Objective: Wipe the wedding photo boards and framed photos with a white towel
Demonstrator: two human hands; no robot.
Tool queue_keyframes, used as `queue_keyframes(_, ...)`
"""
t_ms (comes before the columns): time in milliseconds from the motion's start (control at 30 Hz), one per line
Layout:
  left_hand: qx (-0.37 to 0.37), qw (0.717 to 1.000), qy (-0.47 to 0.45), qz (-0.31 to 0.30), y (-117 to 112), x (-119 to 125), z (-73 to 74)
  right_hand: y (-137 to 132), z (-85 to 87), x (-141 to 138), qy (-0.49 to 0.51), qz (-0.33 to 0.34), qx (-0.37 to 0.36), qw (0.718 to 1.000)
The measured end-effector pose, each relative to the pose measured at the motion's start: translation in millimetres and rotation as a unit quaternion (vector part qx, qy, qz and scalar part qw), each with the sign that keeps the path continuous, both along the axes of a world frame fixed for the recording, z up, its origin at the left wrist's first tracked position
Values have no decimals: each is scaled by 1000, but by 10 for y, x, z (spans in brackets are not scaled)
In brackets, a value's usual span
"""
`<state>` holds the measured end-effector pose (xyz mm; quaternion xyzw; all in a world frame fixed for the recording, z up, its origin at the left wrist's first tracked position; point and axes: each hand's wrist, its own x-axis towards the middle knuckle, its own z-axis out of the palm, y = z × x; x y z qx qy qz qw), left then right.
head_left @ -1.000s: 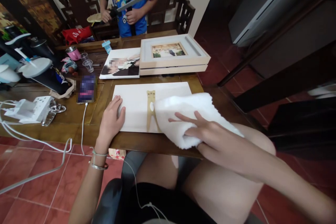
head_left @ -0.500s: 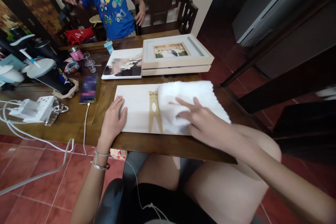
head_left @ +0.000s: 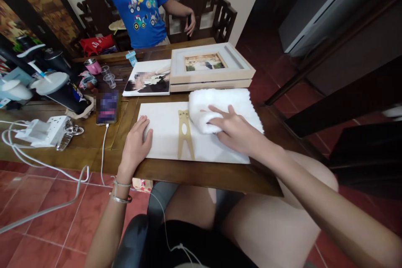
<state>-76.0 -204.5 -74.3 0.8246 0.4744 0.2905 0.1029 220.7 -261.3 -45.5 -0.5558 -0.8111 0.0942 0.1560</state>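
A flat white panel (head_left: 163, 134) lies on the table near its front edge, with a tan stand-shaped piece (head_left: 184, 136), forked at the bottom, across its middle. My left hand (head_left: 136, 138) rests on the panel's left end, fingers stretched out and thumb apart, holding nothing. On the right part of the panel, my right hand (head_left: 237, 130) grips a fluffy white towel (head_left: 224, 104), fingers pressed into a fold of it. The towel's far side reaches past the panel's back edge. Part of my fingers is hidden in the folds.
Behind the panel are stacked picture frames (head_left: 210, 77) and a photo panel (head_left: 149, 81). A phone (head_left: 107, 107) on a white cable, a power strip (head_left: 55, 130) and a dark tumbler (head_left: 63, 92) stand left. A person in a blue shirt (head_left: 138, 4) is across the table.
My right hand has moved the towel away from me, uncovering the panel's near right corner. My left hand stays put. The other person's arms have shifted.
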Motion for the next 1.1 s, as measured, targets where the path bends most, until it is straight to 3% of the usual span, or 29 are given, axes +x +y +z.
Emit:
queue_keyframes(100,-3,1000,-2,1,-2,3,8,-41,-11,-77,-25,-9,27,999)
queue_keyframes(300,0,1000,-7,-3,3,7,-2,-776,262,-103,14,93,-27,995)
queue_keyframes(400,2,1000,-8,-3,2,9,3,-924,331,-16,40,114,-59,991)
queue_keyframes(467,-2,1000,-4,-3,-3,11,14,-820,334,68,54,114,-75,989)
queue_keyframes(567,-8,1000,0,-4,-8,10,27,-440,270,182,59,105,-74,990)
queue_keyframes(667,-4,1000,-7,-4,-4,6,21,-45,122,196,29,52,-32,998)
queue_keyframes(767,0,1000,-11,-4,5,3,5,80,-40,86,-16,-6,23,1000)
queue_keyframes(900,1,1000,-12,-4,11,7,-3,-323,-73,-103,-29,18,45,998)
queue_keyframes(1033,-1,1000,-10,1,9,10,-6,-937,133,-122,11,89,-10,996)
queue_keyframes(1100,-2,1000,-8,4,9,11,-6,-1059,248,-57,36,112,-39,992)
